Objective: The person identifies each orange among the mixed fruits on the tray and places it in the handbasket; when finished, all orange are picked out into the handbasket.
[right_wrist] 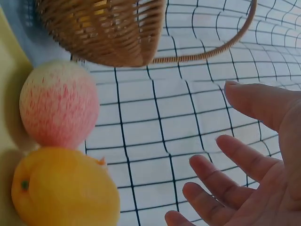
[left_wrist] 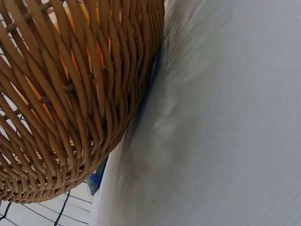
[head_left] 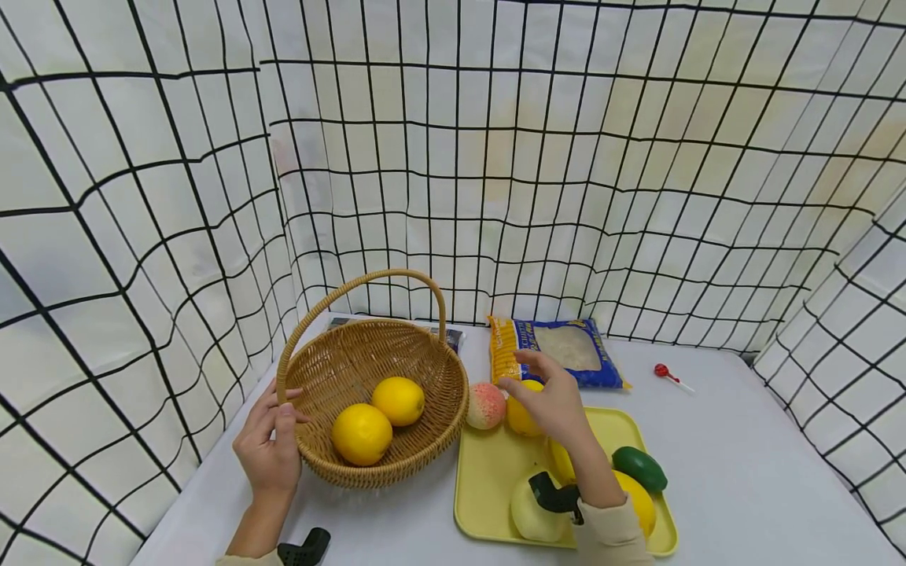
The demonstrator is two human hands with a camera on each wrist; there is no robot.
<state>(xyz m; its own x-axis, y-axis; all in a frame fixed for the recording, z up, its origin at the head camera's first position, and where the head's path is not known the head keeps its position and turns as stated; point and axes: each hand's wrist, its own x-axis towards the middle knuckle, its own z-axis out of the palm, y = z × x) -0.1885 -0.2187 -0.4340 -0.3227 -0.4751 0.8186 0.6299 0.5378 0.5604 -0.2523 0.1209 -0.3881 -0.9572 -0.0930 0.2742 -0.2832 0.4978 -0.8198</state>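
A wicker basket [head_left: 340, 346] with a hooped handle stands on the left, tilted so its inside shows. Two yellow fruits [head_left: 362, 435] lie in it. My left hand [head_left: 270, 452] grips its left rim by the handle's foot, thumb over the edge; the left wrist view has only the basket's woven side [left_wrist: 75, 103]. Over the yellow tray [head_left: 477, 487], my right hand [head_left: 555, 401] hovers with fingers spread and nothing in them. Just below, at the tray's far edge, are a yellow-orange fruit [right_wrist: 66, 188] and a pink-and-white peach [right_wrist: 59, 103].
Nearer on the tray lie a pale round fruit [head_left: 531, 515], a dark green fruit [head_left: 639, 468] and more yellow fruit [head_left: 640, 503]. Behind it sits a blue-and-yellow packet [head_left: 566, 346]. A red lollipop [head_left: 661, 371] is to the right. Grid-patterned white cloth walls surround the table.
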